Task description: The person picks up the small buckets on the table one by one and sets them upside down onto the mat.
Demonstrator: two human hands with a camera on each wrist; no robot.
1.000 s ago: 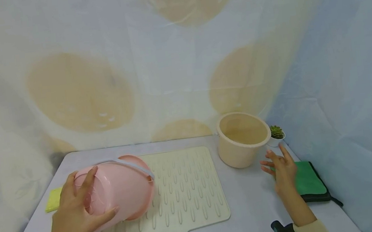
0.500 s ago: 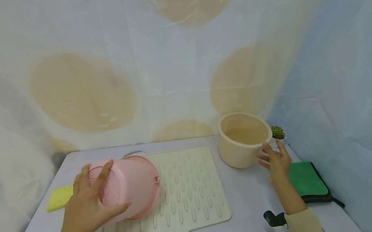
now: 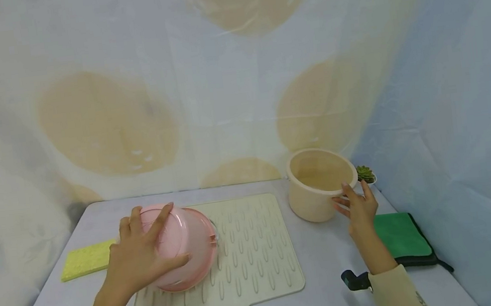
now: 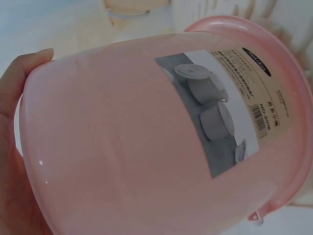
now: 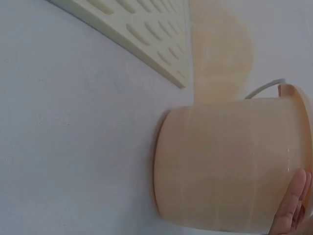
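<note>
left hand (image 3: 141, 258) grips the inverted pink bucket (image 3: 185, 248), lower left of centre, on the drying mat (image 3: 257, 252). right hand (image 3: 360, 209), fingers spread, touches the upright beige bucket (image 3: 315, 190) at centre right, not curled round it.

From my seat, the left hand (image 3: 141, 258) covers the base of the pink bucket (image 3: 183, 246), and the bucket's mouth faces away at 3 o'clock, so I cannot see inside it. Its label (image 4: 230, 107) is too small to read in the left wrist view, where the frame cuts the bucket at 6 and 9 o'clock. In the right wrist view only one fingertip of the right hand (image 5: 293, 205) shows, cut at 5 o'clock. The beige bucket (image 5: 225, 166) there looks blurred. I cannot tell whether the right hand touches it.
</note>
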